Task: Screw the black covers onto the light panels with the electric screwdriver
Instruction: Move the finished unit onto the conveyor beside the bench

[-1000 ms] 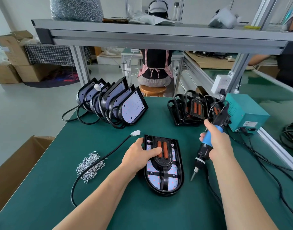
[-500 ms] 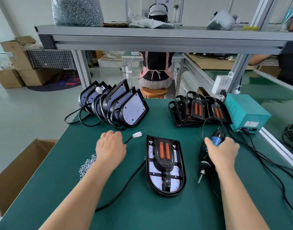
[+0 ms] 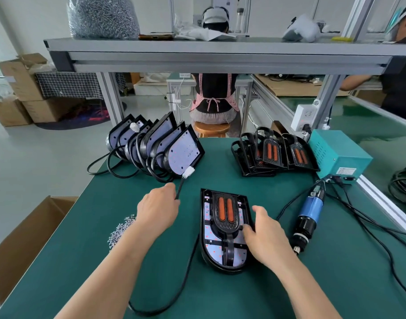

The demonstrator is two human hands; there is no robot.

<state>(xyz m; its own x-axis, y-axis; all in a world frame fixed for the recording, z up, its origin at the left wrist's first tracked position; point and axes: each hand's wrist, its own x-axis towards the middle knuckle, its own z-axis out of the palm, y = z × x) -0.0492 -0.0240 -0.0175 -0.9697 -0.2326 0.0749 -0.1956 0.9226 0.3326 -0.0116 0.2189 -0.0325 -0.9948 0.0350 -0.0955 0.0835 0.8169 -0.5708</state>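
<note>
At the middle of the green-matted workbench [image 3: 82, 249], gripping the right rim of the black D-shaped light panel [image 3: 209, 247] with the right hand [image 3: 266, 238] — thumb lying on its top face, fingers curled along the side. Covering that panel with a ribbed black plastic cover [image 3: 225, 227] bearing two orange strips. Pinching the panel's thin black cable [image 3: 181, 187] in the left hand [image 3: 158, 210], just below the white plug [image 3: 188, 173]. Leaving the blue-and-black electric screwdriver [image 3: 309, 215] lying free on the mat, just right of the right hand. Crowding the far side — leaning row of uncovered panels [image 3: 172, 148] at left, stack of spare black covers [image 3: 273, 153] at right, teal metal power box [image 3: 338, 155] beside those. Hiding part of the loose silver screw pile [image 3: 119, 231] behind the left forearm. Having bare mat open toward the near edge.
</note>
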